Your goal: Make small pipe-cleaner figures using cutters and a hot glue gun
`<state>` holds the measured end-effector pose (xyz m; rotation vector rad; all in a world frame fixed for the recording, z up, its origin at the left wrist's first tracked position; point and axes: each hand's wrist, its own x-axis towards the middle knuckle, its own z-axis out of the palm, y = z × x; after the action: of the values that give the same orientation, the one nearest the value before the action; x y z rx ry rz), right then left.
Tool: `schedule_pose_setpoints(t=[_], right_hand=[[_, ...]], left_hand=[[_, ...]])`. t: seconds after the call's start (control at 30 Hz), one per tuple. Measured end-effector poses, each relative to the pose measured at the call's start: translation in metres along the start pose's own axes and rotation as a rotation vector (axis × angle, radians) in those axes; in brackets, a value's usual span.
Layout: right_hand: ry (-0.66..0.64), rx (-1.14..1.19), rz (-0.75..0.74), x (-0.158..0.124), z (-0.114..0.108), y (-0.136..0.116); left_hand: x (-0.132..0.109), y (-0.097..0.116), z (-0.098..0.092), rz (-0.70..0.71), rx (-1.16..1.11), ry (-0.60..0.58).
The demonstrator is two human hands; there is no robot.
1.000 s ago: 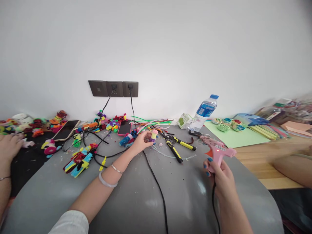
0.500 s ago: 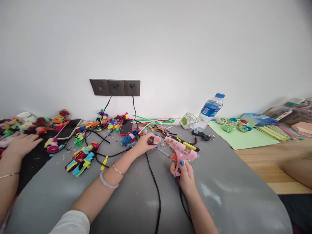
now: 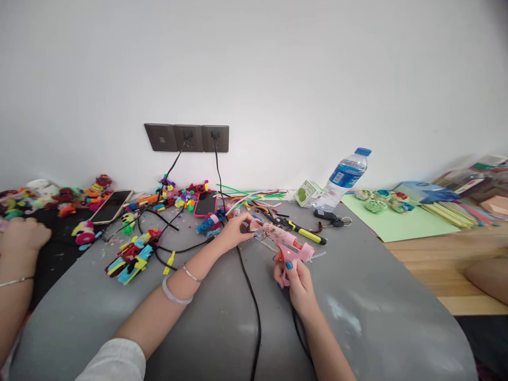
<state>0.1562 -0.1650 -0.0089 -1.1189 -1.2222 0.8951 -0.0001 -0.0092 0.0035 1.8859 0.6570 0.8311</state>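
Note:
My right hand (image 3: 297,283) is wrapped round the handle of a pink hot glue gun (image 3: 291,246), its black cord trailing down below. The gun's front end points left, at a small pink and yellow fuzzy piece (image 3: 254,225) pinched in the fingers of my left hand (image 3: 237,229). Nozzle and piece meet or nearly meet; whether they touch I cannot tell. Beside my left hand lies a blue fuzzy pipe-cleaner figure (image 3: 207,224). Pliers with yellow and black handles (image 3: 307,233) lie behind the gun.
A water bottle (image 3: 344,177) leans beside a small green and white box (image 3: 306,193); car keys (image 3: 333,218) lie near. Pipe-cleaner figures (image 3: 133,256), phones (image 3: 112,206) and black cords (image 3: 250,291) spread leftward. Another person's hand (image 3: 24,241) rests at far left. Green paper (image 3: 397,225) holds fabric-like flowers.
The glue gun has moved slightly left and its front end has come up to the fuzzy piece in my left hand. The other person's hand at far left has drawn back and curled.

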Motion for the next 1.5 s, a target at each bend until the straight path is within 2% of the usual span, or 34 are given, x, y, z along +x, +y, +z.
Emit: schedule_pose_setpoints(t=[0.87, 1.5], right_hand=[[0.018, -0.012, -0.016, 0.000, 0.001, -0.005], [-0.067, 0.028, -0.002, -0.004, -0.002, 0.008]], left_hand=[[0.000, 0.001, -0.001, 0.047, 0.043, 0.064], [0.001, -0.004, -0.002, 0.080, 0.093, 0.077]])
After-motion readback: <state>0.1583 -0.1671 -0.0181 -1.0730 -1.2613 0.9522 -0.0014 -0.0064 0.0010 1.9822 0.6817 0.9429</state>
